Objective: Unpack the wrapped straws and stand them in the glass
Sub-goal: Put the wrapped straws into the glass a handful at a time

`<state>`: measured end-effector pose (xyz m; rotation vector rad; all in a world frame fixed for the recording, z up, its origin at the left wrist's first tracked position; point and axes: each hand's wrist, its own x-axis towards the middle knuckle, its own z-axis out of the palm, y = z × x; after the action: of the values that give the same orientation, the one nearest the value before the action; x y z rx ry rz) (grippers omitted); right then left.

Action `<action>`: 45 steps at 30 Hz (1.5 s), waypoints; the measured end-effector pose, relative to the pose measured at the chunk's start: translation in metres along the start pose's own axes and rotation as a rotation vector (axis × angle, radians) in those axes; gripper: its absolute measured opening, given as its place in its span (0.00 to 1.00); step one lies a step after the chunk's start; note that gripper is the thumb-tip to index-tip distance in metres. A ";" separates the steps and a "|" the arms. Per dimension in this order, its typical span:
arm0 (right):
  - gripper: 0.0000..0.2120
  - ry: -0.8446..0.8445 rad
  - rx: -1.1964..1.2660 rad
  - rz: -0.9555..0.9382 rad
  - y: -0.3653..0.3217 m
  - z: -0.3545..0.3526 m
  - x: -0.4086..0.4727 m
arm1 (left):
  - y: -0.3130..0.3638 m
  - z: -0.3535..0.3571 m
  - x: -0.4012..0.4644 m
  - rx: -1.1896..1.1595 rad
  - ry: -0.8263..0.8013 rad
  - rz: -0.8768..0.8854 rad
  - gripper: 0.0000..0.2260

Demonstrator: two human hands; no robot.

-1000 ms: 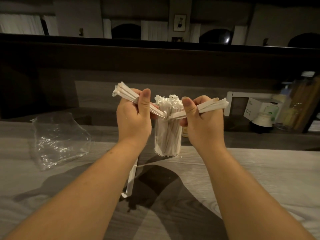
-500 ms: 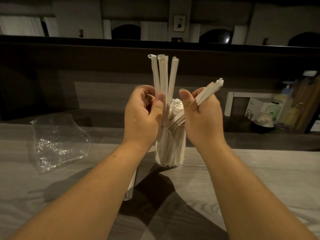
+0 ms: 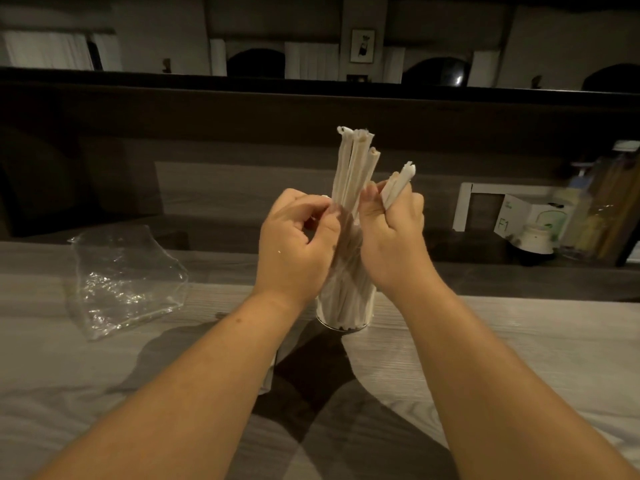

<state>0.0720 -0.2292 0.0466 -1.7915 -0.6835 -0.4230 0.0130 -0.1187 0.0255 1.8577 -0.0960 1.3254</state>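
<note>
A clear glass [image 3: 344, 311] stands on the grey wooden counter [image 3: 519, 358], packed with paper-wrapped straws. Three wrapped straws [image 3: 353, 164] rise upright above the glass between my hands. My left hand [image 3: 294, 244] pinches them low down with curled fingers. My right hand [image 3: 391, 233] grips a second small bunch of wrapped straws [image 3: 398, 183] that points up and to the right, its thumb against the upright ones. The glass's rim is hidden behind my hands.
A crumpled clear plastic bag [image 3: 121, 275] lies on the counter at the left. One wrapped straw [image 3: 268, 375] lies under my left forearm. At the back right stand a white box [image 3: 530, 220], a small white jar [image 3: 533, 239] and bottles [image 3: 602, 206].
The straws in my left hand swung from tilted left to upright and sank toward the glass. My right hand's bunch tipped up more steeply and both hands drew together.
</note>
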 end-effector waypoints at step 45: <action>0.05 -0.032 0.232 0.069 0.008 -0.011 -0.010 | 0.002 -0.005 -0.004 0.003 -0.112 -0.121 0.03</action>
<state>0.0701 -0.2436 0.0382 -1.5992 -0.6627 -0.2578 0.0063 -0.1179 0.0239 1.9089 -0.0397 1.1398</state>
